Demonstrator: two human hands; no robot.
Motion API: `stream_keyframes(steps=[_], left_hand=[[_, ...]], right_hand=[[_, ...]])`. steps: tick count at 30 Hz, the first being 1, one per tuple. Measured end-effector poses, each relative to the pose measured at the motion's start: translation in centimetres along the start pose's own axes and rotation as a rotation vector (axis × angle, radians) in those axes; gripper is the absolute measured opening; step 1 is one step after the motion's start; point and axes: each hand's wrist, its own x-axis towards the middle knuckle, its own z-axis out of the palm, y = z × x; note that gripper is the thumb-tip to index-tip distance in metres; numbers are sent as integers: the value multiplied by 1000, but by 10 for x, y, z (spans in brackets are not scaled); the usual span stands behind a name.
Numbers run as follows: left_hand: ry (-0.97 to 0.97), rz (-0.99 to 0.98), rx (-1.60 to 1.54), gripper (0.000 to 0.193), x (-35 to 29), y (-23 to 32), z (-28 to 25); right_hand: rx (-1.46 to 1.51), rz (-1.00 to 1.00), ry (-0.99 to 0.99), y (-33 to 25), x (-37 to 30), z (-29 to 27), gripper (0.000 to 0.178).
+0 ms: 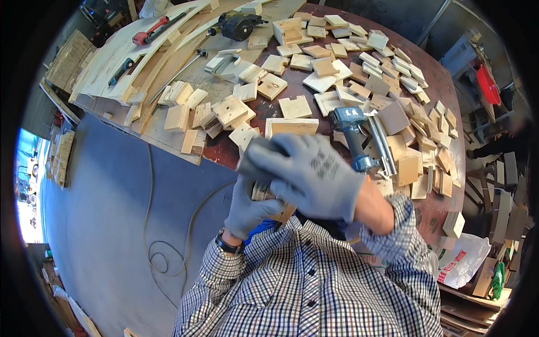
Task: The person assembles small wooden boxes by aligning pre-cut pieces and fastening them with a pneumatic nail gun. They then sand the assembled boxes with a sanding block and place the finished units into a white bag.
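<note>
Both of my hands wear grey gloves and meet close to my chest, at the near edge of the table. My right hand (pixel 317 177) is closed on a dark grey block (pixel 259 159), which lies over the top of a small wooden piece. That wooden piece (pixel 261 192), with layered edges, is gripped by my left hand (pixel 247 209) from below. Fingers and the dark block cover most of it. Just beyond my hands stands a small wooden box-like piece (pixel 292 126). Beside my right hand lies a blue-grey nail gun (pixel 353 135) among the blocks.
Many loose wooden blocks (pixel 323 67) are spread over the dark red table (pixel 449 98). Long curved wooden strips (pixel 163 56), a red-handled tool (pixel 150 33) and a black power tool (pixel 238 26) lie far left. A hose (pixel 188 255) coils on the floor. A white bag (pixel 463 259) sits at right.
</note>
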Motion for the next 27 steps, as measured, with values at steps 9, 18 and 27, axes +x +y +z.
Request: stream_keyframes(steps=[9,18,27], left_hand=[[-25,105,10,113,3,11,4],[-21,199,77,105,9,9,3],[-66,203,37,104,6,12,-7]], right_hand=[[117,-8,-41,-5,-2,-6,65],[72,113,-79,8,6,-2,64],[96,-60,-8,-8,1,-12,64]])
